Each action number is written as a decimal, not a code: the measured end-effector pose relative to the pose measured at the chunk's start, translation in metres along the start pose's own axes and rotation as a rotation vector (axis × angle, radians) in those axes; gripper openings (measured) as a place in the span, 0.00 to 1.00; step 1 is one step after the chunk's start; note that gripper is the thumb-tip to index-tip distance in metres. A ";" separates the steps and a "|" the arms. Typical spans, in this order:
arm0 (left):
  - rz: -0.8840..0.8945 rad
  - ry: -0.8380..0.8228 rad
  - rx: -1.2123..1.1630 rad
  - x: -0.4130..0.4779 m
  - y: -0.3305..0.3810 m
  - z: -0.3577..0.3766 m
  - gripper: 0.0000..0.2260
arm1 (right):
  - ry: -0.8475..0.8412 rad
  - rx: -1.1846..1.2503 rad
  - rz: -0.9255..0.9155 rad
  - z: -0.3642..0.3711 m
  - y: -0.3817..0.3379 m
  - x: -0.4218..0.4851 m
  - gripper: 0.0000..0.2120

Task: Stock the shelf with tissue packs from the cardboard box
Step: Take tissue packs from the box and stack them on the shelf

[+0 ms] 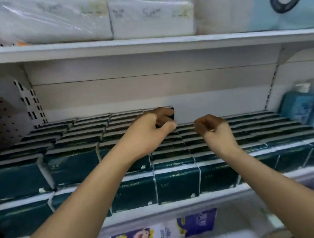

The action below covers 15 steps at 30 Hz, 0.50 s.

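Rows of dark green tissue packs (178, 178) fill the middle white shelf (212, 198) from front to back. My left hand (152, 124) reaches to the back row and grips a dark green pack (171, 113) that stands a little higher than its neighbours, fingers over its top and thumb on its near face. My right hand (213, 128) hovers just right of it above the packs, fingers loosely curled and holding nothing. The cardboard box is not in view.
White wrapped tissue bundles (150, 16) lie on the upper shelf (157, 44). Blue packages (300, 106) stand at the right end of the middle shelf. A perforated panel (2, 119) is at the left. Packs with cartoon print (163, 230) sit on the shelf below.
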<state>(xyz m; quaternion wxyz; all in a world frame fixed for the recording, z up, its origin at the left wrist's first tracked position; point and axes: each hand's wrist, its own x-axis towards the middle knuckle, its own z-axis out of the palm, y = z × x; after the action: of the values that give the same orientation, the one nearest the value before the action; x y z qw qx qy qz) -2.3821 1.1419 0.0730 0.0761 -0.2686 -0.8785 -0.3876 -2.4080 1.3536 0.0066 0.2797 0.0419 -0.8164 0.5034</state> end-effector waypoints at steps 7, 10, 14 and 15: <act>0.039 -0.050 -0.281 -0.035 0.035 0.065 0.11 | 0.076 -0.122 -0.100 -0.051 0.009 -0.050 0.07; 0.004 -0.143 -0.401 -0.052 0.052 0.108 0.09 | 0.101 -0.140 -0.118 -0.081 0.021 -0.078 0.07; -0.118 -0.344 -0.457 -0.074 0.061 0.181 0.09 | 0.146 -0.179 -0.057 -0.131 0.052 -0.125 0.09; -0.167 -0.401 -0.470 -0.080 0.061 0.201 0.08 | 0.154 -0.173 -0.022 -0.142 0.062 -0.138 0.09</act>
<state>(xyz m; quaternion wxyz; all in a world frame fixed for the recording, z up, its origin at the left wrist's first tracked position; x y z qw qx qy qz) -2.2675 1.2882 -0.0535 -0.1948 -0.2767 -0.7814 -0.5243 -2.2547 1.4751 -0.0640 0.3496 -0.0122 -0.8323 0.4300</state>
